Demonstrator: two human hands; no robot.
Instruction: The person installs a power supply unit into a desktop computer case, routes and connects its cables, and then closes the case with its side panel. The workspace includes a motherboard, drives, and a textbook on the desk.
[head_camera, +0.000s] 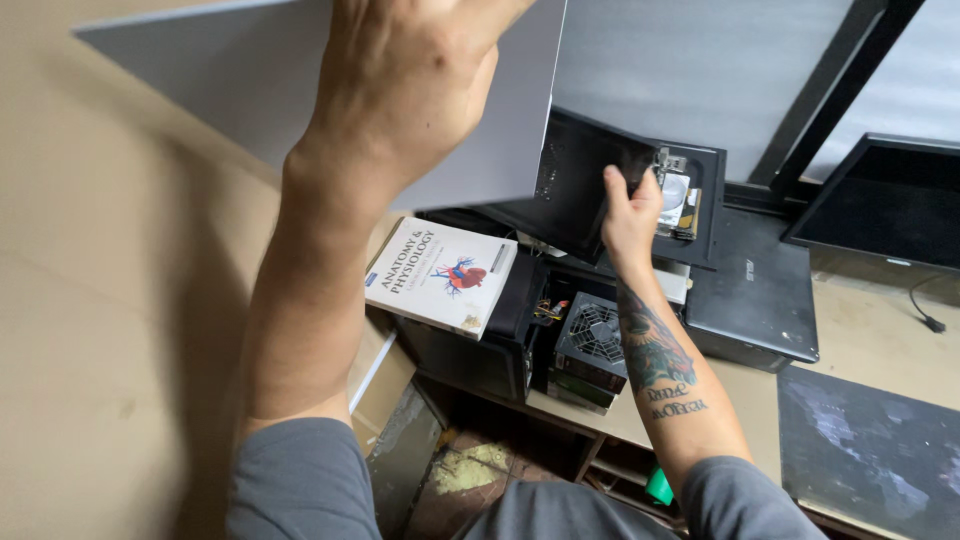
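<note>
My left hand (400, 80) is raised high and holds up a large flat grey panel (250, 70); its fingertips are cut off by the top of the frame. My right hand (630, 215) reaches forward into an open black computer case (580, 190) and its fingers curl over the edge of a black inner panel. Right beside that hand sits a silver hard drive (677, 195) fixed in the case. The grey panel hides the left part of the case.
A white textbook with a heart picture (440, 275) lies on a black box below the case. A power supply with a fan (595, 335), a flat black device (755, 290), a monitor (885, 200) and a dark mat (870, 450) sit on the wooden desk (870, 335).
</note>
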